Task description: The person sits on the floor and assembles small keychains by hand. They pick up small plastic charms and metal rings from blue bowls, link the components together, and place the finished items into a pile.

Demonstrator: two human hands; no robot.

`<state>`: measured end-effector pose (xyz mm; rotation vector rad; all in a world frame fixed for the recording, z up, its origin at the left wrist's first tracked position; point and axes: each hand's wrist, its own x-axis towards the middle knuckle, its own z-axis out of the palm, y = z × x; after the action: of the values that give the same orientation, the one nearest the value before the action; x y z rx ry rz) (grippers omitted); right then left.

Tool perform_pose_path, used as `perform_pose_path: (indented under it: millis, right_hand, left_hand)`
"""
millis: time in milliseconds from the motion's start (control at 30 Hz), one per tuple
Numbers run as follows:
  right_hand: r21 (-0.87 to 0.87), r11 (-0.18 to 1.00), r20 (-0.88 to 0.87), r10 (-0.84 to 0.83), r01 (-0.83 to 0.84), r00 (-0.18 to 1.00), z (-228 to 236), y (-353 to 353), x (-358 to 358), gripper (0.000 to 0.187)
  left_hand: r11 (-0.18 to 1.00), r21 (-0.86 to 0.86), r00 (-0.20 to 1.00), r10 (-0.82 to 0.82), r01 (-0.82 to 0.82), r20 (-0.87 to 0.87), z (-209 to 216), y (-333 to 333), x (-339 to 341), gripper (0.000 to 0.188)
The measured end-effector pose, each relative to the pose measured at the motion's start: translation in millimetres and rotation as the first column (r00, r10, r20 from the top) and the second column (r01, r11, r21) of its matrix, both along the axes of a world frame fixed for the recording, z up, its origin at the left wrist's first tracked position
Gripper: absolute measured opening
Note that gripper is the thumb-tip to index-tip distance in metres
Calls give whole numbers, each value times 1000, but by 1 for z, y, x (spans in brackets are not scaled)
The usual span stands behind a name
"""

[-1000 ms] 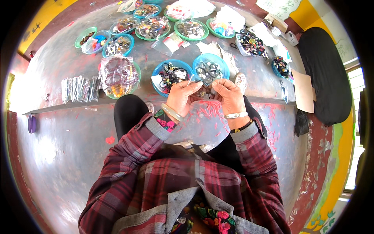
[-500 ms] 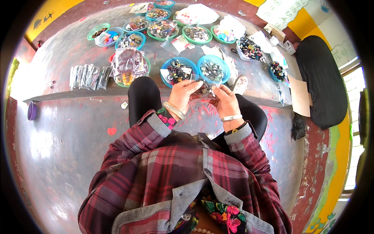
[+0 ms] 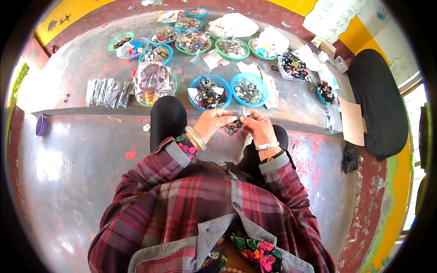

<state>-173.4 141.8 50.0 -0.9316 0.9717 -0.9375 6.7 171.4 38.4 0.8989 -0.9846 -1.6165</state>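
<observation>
A small clear packet of dark hair ties (image 3: 233, 128) hangs between my hands above my lap. My left hand (image 3: 213, 123) pinches its upper edge between thumb and fingers, and my right hand (image 3: 258, 125) has the opposite side pinched. Dark loops show below the fingertips; the rest of the packet is partly covered by them. Just beyond my hands stand two blue baskets. The left blue basket (image 3: 227, 86) contains loose dark hair ties. In the right blue basket (image 3: 234, 93) lie hair ties in clear packets.
Stacked bags of purple beads (image 3: 153, 77) rest in a green basket left of my knee, beside flat clear packets (image 3: 105, 92). Several filled baskets stand farther back on the raised ledge (image 3: 68, 82). A white container of hair ties (image 3: 293, 66) and a cardboard sheet (image 3: 352, 120) are right.
Both hands have come lower and closer together, toward my lap. The dark hair ties now hang below the fingers. My right knee has shifted inward, and the shoe no longer shows beside the right basket.
</observation>
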Motion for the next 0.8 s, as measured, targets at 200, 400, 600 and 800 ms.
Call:
perform_pose_path:
  millis: [200,400,600,800]
  right_hand:
    - [52,996,99,68,-73,993,-21,-16,0,18]
    - [224,974,391,-75,-16,917,-36,-24,12,19]
    - [70,997,235,-33,17,972,-28,-19,17,18]
    - [5,997,41,-73,73,997,-36,-11,19,16]
  left_hand:
    - [997,-79,970,12,8,243,-11,-18,3,21]
    - [993,-22,982,121,-119,148,-26,-19,0,22]
    - [992,4,983,126,-127,133,-14,-16,4,23]
    - [985,58,974,151,-163,167,-17,-12,4,26]
